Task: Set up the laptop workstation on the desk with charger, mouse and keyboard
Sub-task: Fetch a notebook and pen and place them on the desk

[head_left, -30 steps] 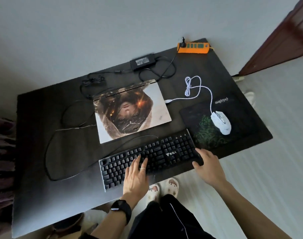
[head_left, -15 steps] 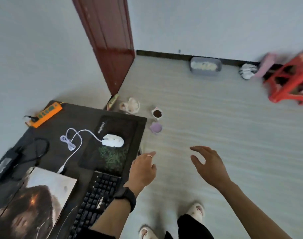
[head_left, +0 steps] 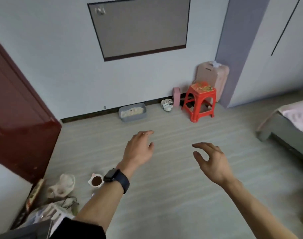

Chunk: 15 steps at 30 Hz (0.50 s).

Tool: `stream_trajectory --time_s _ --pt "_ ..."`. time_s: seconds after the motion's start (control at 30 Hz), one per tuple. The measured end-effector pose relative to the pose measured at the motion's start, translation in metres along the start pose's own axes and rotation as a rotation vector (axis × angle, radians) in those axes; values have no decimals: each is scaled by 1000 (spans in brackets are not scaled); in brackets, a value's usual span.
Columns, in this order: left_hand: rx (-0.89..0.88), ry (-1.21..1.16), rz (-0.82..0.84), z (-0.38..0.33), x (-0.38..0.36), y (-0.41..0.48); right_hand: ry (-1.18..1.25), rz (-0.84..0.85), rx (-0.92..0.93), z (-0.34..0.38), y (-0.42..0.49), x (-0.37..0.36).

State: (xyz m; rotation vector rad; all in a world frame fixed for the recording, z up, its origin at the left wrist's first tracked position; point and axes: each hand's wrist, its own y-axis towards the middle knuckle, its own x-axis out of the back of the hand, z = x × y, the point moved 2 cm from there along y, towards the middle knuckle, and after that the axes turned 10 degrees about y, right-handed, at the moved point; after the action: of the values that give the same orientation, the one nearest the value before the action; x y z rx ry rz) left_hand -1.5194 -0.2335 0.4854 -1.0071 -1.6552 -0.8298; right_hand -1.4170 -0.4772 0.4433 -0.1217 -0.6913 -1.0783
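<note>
The laptop, keyboard, mouse and charger are out of sight; the view faces the room's floor and far wall. Only a dark corner of the desk (head_left: pixel 23 230) shows at the bottom left. My left hand (head_left: pixel 138 149), with a ring and a dark wristwatch, floats over the floor with fingers loosely spread and holds nothing. My right hand (head_left: pixel 211 159) hovers to its right, fingers curled apart, also empty.
A dark red door (head_left: pixel 18 118) stands at the left. On the floor lie a small bowl (head_left: pixel 96 181), a slipper (head_left: pixel 64 185), a grey tray (head_left: pixel 132 112), small shoes (head_left: pixel 167 104) and a red stool (head_left: pixel 199 102). A pink suitcase (head_left: pixel 214 78) and a bed corner (head_left: pixel 285 125) are at the right.
My view has swung right, from the desk to the room. Both hands left the keyboard and now hang empty over the floor; the laptop, keyboard and mouse dropped out of view.
</note>
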Motion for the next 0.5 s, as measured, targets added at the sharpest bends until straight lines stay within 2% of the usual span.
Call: stream_trajectory --time_s 0.2,0.5 --pt "-141 -2 -55 -96 13 151 -87 -145 -17 -46 118 98" --pt "-343 -34 -96 -199 -2 388 -327 -308 -3 -101 315 203"
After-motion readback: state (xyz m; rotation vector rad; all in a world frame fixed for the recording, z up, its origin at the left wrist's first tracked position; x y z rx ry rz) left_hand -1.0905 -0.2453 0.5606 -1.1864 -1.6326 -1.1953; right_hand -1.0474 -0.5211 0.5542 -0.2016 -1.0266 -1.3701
